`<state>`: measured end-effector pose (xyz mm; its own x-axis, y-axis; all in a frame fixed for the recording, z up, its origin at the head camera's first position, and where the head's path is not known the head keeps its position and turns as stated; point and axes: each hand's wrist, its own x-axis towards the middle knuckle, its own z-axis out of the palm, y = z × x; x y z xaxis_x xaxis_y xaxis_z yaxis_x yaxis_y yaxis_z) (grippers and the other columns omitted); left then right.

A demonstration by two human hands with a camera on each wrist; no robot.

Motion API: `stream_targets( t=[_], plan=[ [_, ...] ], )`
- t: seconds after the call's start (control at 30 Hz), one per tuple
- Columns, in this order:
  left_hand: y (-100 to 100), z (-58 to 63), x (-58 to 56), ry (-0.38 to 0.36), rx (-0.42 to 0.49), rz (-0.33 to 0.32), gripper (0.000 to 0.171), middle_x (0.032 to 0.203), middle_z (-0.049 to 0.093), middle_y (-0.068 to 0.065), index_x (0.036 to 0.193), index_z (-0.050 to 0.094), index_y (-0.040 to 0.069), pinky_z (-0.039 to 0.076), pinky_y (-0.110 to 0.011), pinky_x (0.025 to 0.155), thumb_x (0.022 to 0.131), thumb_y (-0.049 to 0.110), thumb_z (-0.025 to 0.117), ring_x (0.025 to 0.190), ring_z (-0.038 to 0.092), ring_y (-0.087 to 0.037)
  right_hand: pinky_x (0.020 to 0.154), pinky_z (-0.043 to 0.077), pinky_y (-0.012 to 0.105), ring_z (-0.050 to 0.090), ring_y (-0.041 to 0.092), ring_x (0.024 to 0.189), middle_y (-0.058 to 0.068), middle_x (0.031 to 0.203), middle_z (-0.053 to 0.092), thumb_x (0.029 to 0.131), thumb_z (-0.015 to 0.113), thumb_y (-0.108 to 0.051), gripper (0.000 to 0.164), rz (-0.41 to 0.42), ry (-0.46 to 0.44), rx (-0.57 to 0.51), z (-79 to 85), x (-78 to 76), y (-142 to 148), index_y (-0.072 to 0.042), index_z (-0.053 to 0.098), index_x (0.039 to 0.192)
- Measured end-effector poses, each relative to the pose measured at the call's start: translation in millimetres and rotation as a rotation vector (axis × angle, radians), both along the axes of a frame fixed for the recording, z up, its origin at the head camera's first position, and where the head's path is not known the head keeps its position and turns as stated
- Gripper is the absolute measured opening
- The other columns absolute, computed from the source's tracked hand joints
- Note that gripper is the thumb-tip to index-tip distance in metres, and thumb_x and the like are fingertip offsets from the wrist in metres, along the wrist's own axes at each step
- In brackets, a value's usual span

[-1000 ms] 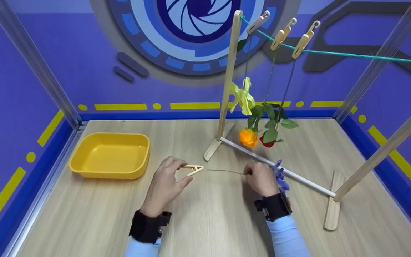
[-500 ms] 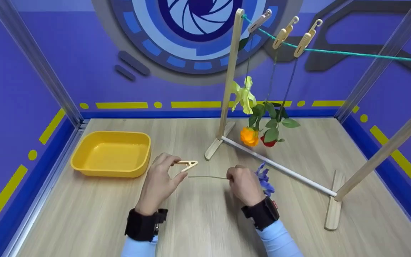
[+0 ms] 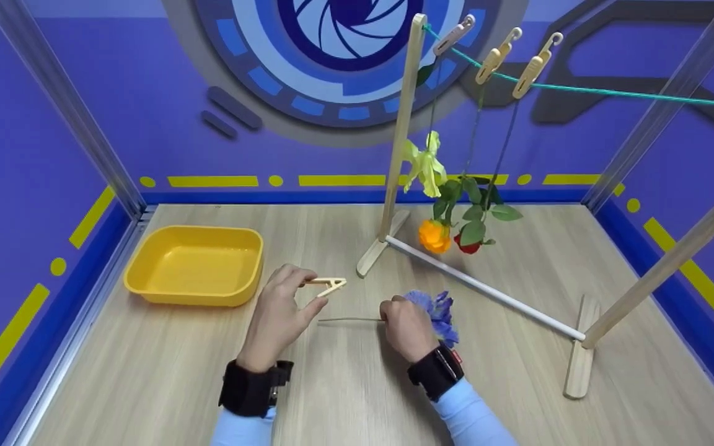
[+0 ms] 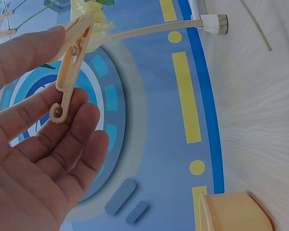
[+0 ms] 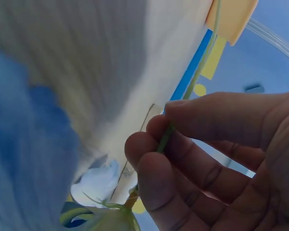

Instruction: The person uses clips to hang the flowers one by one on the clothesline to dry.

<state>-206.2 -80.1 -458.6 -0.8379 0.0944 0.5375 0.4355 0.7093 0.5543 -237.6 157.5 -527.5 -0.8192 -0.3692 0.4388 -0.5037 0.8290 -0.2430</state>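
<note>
A beige clothespin [image 3: 331, 286] is pinched between thumb and fingers of my left hand [image 3: 277, 322]; in the left wrist view the clothespin [image 4: 73, 65] has a hooked end near the fingers. My right hand [image 3: 408, 325] pinches the thin green stem [image 5: 201, 67] of a blue-purple artificial flower [image 3: 440, 316]. That stem [image 3: 351, 319] points left, its free end just below my left thumb in the head view. Large blue petals [image 5: 29, 144] fill the left of the right wrist view. Both hands are over the front middle of the table.
A yellow basin [image 3: 193, 296] stands at left. At right stands a wooden rack [image 3: 401, 130] with a green cord [image 3: 630, 95], a white bottom bar [image 3: 487, 288] and several clothespins. From it hang a yellow flower [image 3: 425, 167], an orange flower [image 3: 435, 236] and a red rose [image 3: 467, 243].
My right hand has moved left and slightly toward me with the flower, so the stem's end now lies below the clothespin. My left hand has shifted slightly left, still holding the clothespin.
</note>
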Motion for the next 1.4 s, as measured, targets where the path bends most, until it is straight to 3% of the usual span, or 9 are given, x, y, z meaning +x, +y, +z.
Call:
stream_targets(
  t=[0.2, 0.4, 0.6, 0.83, 1.03, 1.4],
  plan=[
    [0, -0.3, -0.1, 0.005, -0.001, 0.0, 0.035, 0.1, 0.064, -0.007, 0.11, 0.073, 0.005, 0.054, -0.039, 0.081, 0.08, 0.009, 0.09, 0.096, 0.062, -0.021, 0.046, 0.045, 0.036, 0.059, 0.025, 0.056, 0.007, 0.065, 0.058, 0.07, 0.067, 0.016, 0.024, 0.004, -0.041, 0.022, -1.5, 1.5, -1, -0.007, 0.06, 0.064],
    [0, -0.1, -0.2, 0.02, -0.003, 0.002, 0.036, 0.1, 0.065, -0.007, 0.11, 0.073, 0.004, 0.054, -0.038, 0.081, 0.079, 0.008, 0.09, 0.096, 0.062, -0.021, 0.051, 0.051, 0.037, 0.062, 0.025, 0.061, 0.007, 0.07, 0.06, 0.068, 0.069, 0.015, 0.02, 0.024, -0.073, 0.009, 7.0, 5.6, -3, -0.004, 0.066, 0.071],
    [-1, -0.1, -1.8, 0.035, -0.001, 0.005, 0.035, 0.099, 0.065, -0.005, 0.108, 0.073, 0.005, 0.053, -0.038, 0.08, 0.078, 0.009, 0.091, 0.095, 0.062, -0.02, 0.051, 0.051, 0.034, 0.063, 0.024, 0.063, 0.006, 0.071, 0.06, 0.067, 0.07, 0.016, 0.022, 0.074, -0.038, 0.007, 10.1, 5.5, -5, -0.005, 0.066, 0.072],
    [-1, 0.2, -2.4, 0.038, -0.003, 0.005, 0.035, 0.099, 0.065, -0.005, 0.108, 0.073, 0.004, 0.054, -0.039, 0.081, 0.077, 0.008, 0.091, 0.095, 0.063, -0.021, 0.061, 0.056, 0.034, 0.064, 0.025, 0.073, 0.007, 0.078, 0.062, 0.07, 0.076, 0.013, 0.021, 0.142, 0.007, 0.016, 2.3, 3.2, -9, -0.004, 0.072, 0.08],
    [-1, 0.9, -2.2, 0.04, -0.01, 0.008, 0.035, 0.099, 0.065, -0.005, 0.107, 0.073, 0.005, 0.054, -0.038, 0.08, 0.077, 0.008, 0.091, 0.094, 0.063, -0.02, 0.06, 0.052, 0.033, 0.059, 0.025, 0.071, 0.006, 0.076, 0.059, 0.072, 0.075, 0.011, 0.019, 0.146, 0.04, 0.076, -1.8, 2.4, -12, -0.007, 0.069, 0.074],
    [0, 0.2, -2.4, 0.032, -0.008, 0.011, 0.035, 0.1, 0.066, -0.005, 0.108, 0.073, 0.005, 0.055, -0.039, 0.081, 0.078, 0.009, 0.091, 0.095, 0.064, -0.021, 0.057, 0.049, 0.036, 0.058, 0.025, 0.069, 0.006, 0.07, 0.055, 0.075, 0.074, 0.009, 0.019, 0.143, 0.005, 0.079, -10.0, 1.2, -12, -0.007, 0.065, 0.068]
  ],
)
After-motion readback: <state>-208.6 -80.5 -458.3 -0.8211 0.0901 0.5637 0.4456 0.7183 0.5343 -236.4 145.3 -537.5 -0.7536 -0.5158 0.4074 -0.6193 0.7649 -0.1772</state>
